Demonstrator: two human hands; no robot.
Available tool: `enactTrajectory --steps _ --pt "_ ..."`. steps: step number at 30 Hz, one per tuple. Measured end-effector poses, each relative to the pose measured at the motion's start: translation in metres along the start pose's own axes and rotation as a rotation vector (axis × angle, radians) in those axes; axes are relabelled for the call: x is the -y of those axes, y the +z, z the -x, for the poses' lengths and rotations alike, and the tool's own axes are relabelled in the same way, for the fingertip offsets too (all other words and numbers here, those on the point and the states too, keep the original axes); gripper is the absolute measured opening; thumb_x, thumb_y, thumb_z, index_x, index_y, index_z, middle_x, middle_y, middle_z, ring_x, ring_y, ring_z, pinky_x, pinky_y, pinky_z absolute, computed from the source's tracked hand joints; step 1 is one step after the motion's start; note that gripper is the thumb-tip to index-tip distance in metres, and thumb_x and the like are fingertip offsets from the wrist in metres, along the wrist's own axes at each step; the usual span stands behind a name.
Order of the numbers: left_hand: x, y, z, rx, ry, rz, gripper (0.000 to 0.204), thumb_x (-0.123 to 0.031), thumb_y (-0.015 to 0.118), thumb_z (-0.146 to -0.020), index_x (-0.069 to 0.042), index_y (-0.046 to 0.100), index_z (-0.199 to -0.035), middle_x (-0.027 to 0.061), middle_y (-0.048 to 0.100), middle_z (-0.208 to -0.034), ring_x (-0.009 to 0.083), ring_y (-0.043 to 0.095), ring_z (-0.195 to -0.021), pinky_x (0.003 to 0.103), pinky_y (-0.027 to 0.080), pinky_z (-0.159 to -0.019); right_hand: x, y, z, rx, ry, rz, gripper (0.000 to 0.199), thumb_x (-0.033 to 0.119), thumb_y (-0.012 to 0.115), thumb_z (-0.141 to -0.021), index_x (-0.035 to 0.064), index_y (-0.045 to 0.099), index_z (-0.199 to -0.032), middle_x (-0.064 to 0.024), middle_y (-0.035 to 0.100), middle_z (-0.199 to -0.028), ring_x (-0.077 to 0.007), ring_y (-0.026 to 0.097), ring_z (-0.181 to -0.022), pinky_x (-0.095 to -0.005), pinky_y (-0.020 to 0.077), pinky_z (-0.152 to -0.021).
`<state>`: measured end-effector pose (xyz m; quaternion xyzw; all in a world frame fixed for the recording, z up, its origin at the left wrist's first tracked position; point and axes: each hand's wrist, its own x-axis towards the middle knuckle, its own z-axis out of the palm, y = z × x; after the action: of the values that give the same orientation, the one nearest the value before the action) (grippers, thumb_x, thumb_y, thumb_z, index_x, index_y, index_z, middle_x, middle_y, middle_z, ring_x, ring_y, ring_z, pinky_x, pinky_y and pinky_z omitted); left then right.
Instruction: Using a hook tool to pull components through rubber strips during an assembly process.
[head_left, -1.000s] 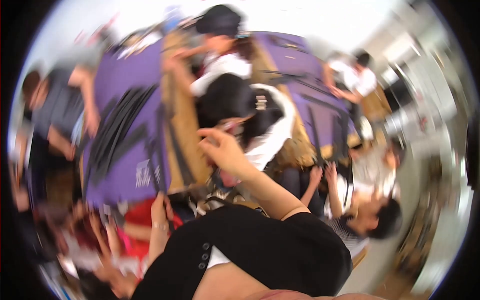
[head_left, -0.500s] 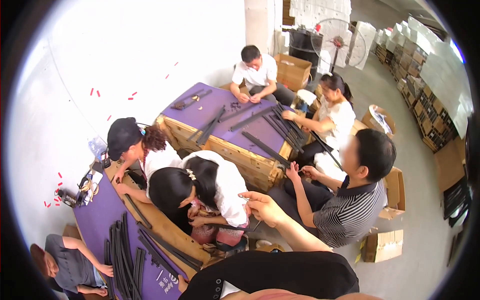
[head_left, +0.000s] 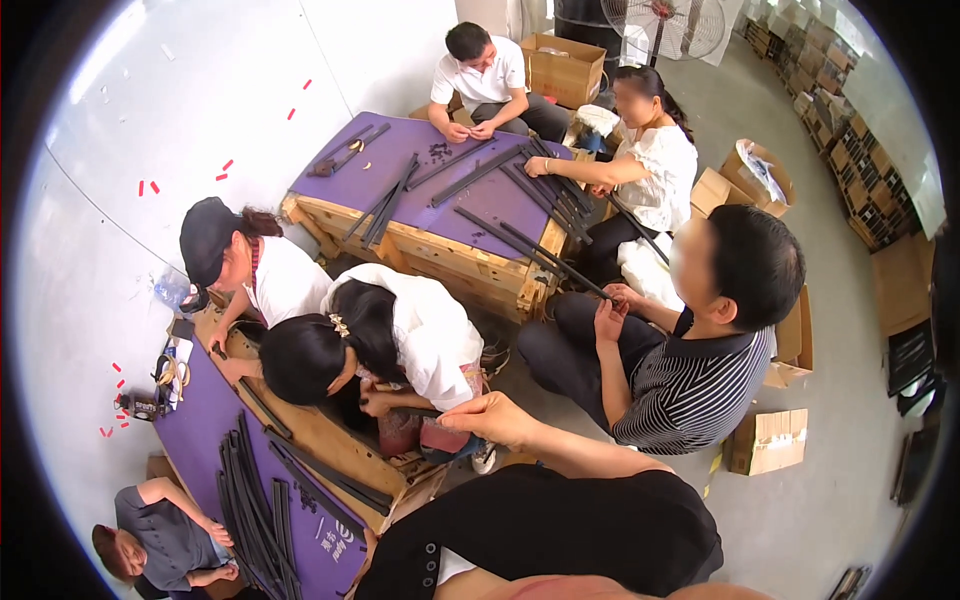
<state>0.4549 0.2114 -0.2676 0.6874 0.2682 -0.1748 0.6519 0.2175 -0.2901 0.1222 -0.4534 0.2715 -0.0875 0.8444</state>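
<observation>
While black strips lie on the near table, my right hand hangs apart from them, fingertips nearly pinched; from here I can't tell on what, if anything. My left hand barely shows, its grip unclear. I judge this a lull; touching strips would need a leftward reach. White lettering marks the purple cover.

Purple tabletops, black strips, black-and-white striped shirt, tan cardboard carton, grey floor
</observation>
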Motion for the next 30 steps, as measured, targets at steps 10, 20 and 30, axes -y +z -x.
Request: enactTrajectory --steps 10,20,30 --pt "-0.024 0.033 0.018 0.008 0.068 -0.109 0.041 -0.037 0.063 -0.077 -0.008 0.046 -0.053 0.0012 0.04 -0.046 0.0122 0.037 -0.039 0.028 0.028 -0.038 -0.002 -0.012 -0.006 0.098 0.088 0.095 0.017 0.014 0.065 -0.078 0.0033 0.068 -0.091 -0.0006 0.065 -0.081 -0.0045 0.055 -0.074 -0.0188 0.044 -0.067" --pt "-0.013 0.02 0.07 -0.079 0.051 -0.148 0.041 -0.038 0.063 -0.077 -0.008 0.046 -0.054 0.0011 0.04 -0.046 0.0122 0.037 -0.038 0.028 0.029 -0.038 -0.016 0.011 -0.016 0.212 0.013 0.12 0.02 0.019 0.067 -0.077 0.0013 0.068 -0.088 -0.0014 0.063 -0.075 -0.0051 0.054 -0.067 -0.0195 0.0434 -0.059" --pt "-0.019 0.009 0.13 -0.14 -0.088 -0.301 0.041 -0.038 0.063 -0.077 -0.008 0.046 -0.055 0.0009 0.04 -0.046 0.0122 0.037 -0.038 0.028 0.029 -0.038 -0.02 0.057 -0.034 0.266 0.078 0.251 0.02 0.015 0.066 -0.076 -0.0015 0.067 -0.088 -0.0041 0.065 -0.077 -0.0066 0.058 -0.072 -0.0205 0.0462 -0.067"
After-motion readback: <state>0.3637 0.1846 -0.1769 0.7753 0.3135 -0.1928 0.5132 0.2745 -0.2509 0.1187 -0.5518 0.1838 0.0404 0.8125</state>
